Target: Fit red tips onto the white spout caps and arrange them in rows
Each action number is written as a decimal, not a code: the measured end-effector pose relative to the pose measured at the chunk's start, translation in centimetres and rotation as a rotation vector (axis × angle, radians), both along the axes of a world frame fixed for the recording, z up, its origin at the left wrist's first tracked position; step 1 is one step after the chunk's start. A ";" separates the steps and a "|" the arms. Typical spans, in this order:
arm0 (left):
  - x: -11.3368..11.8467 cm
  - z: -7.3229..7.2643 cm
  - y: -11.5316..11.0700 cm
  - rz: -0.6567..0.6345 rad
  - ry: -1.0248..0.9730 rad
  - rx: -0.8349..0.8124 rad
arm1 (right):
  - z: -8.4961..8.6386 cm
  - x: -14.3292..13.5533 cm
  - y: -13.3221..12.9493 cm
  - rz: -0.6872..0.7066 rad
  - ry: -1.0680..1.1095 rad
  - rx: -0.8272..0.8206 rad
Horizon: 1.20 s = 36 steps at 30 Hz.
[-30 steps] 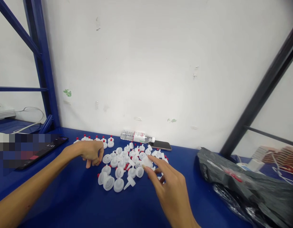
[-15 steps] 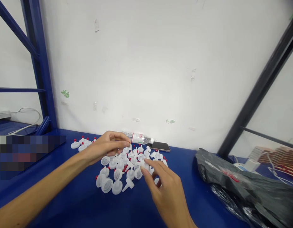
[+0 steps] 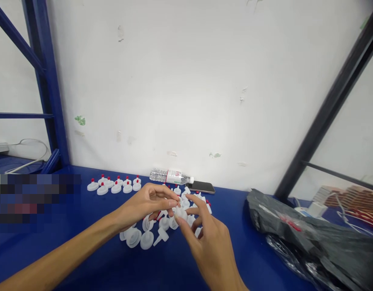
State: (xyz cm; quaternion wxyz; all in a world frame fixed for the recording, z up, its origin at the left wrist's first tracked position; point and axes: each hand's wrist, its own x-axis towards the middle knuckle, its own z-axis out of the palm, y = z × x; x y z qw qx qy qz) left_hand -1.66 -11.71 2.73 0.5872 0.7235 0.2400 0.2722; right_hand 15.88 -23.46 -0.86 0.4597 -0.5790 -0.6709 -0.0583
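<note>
White plastic caps with nozzles, some with red tips, lie in a loose pile on the blue table. Over the pile, my right hand grips a white cap between thumb and fingers. My left hand meets it from the left, its thumb and index finger pinched at the top of that cap; anything small between those fingertips is hidden. To the left, several white caps with red tips stand upright in loose rows.
A clear plastic bottle lies by the wall, with a dark phone beside it. Grey plastic bags cover the right side. A blue metal frame rises at the left.
My left hand has moved right and slightly down to meet my right hand at the cap. More of the upright red-tipped caps and the bottle now show.
</note>
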 end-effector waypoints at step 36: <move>-18.8 1.9 10.3 0.450 1.001 0.466 | 0.1 0.1 -0.5 0.050 0.091 0.017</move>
